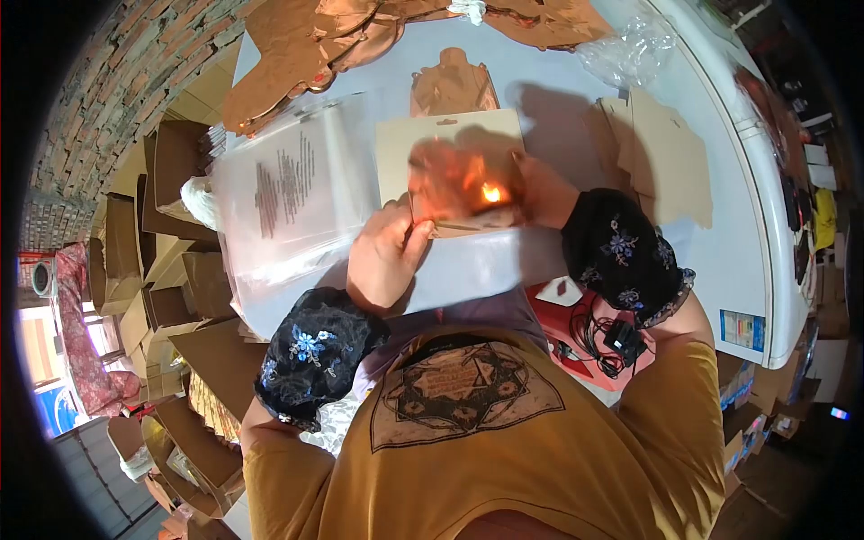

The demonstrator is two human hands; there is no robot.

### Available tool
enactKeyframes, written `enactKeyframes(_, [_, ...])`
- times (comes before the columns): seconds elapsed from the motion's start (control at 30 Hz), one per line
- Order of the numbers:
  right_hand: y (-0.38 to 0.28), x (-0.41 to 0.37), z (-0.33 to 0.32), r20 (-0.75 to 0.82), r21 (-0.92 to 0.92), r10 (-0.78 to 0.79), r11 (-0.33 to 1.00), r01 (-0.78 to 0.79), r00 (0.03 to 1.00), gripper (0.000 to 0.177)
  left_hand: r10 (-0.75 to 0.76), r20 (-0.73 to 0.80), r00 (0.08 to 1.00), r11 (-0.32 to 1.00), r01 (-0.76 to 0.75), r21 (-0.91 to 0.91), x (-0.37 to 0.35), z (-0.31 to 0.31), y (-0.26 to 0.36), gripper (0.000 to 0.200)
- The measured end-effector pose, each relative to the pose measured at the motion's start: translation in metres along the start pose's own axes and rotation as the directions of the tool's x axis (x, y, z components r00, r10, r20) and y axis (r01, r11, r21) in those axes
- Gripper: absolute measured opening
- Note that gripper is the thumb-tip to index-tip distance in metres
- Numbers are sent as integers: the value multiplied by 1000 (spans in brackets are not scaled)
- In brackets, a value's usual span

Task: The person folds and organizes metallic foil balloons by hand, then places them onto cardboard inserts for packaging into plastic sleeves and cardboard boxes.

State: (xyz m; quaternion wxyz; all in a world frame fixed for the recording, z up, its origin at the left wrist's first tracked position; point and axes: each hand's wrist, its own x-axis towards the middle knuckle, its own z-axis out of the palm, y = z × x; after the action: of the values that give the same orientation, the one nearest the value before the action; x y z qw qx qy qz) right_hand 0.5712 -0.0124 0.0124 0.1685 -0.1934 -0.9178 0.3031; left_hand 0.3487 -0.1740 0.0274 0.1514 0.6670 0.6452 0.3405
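A shiny copper-coloured foil piece (459, 184), blurred and catching a bright glare, lies between my hands over a beige card (396, 135) with a hang slot at its top edge. My left hand (387, 256) pinches the foil's lower left corner between thumb and fingers. At the foil's right side is my right hand (544, 189), closed on its edge, its fingertips partly blurred. Just beyond the card lies another flat copper foil piece (454, 81). To the left rests a stack of clear plastic bags (333, 171) with printed text.
A pile of copper foil shapes (378, 31) covers the table's far side. Crumpled clear plastic (630, 49) lies at far right, with beige cards (666, 153) nearer. Open cardboard boxes (180, 279) crowd the left. A black cable and adapter (621, 337) lie by my lap.
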Motion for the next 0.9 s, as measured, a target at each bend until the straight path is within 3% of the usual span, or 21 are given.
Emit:
enactKeyframes(0.03, [5, -2, 3, -10, 93, 118, 989, -117, 993, 41, -64, 10, 998, 998, 64, 2, 2, 3, -2, 16])
enactKeyframes(0.1, [10, -9, -3, 35, 177, 204, 962, -207, 978, 41, -138, -4, 990, 990, 138, 12, 5, 5, 0, 19])
enactKeyframes(0.13, [25, -4, 2, -20, -92, 24, 995, -26, 1000, 40, -173, -8, 985, 985, 174, 17, 7, 5, 1, 21])
enactKeyframes(0.23, [-4, 0, -17, 37, -12, 157, 988, -156, 987, 38, -205, 12, 979, 976, 203, 77, 11, 10, -4, 21])
enactKeyframes(0.33, [-3, -1, -11, -25, 285, 344, 903, -323, 939, 38, -186, 35, 982, 974, 180, 139, 14, 12, -6, 23])
enactKeyframes(0.47, [24, -8, 10, -308, 429, 344, 882, -193, 887, 40, -130, -5, 992, 980, 129, 149, 17, 15, -11, 29])
enactKeyframes(0.57, [-22, -18, 5, -597, 7, 188, 973, -229, 780, 39, -139, 17, 990, 981, 135, 138, 19, 15, -17, 32])
enactKeyframes(0.63, [-61, -15, -2, -278, -186, -22, 982, -32, 960, 48, -148, 31, 989, 980, 142, 142, 21, 14, -19, 32])
enactKeyframes(0.67, [-72, -16, -2, -91, -251, -114, 964, 88, 989, 54, -141, 31, 990, 983, 136, 126, 22, 15, -23, 32])
enactKeyframes(0.77, [-64, -30, 26, 31, -327, -152, 932, 154, 988, 78, -148, 43, 988, 987, 145, 68, 26, 15, -30, 30])
enactKeyframes(0.9, [-54, -34, 33, 45, -306, -95, 946, 104, 994, 87, -301, 143, 943, 948, 312, -64, 33, 12, -34, 31])
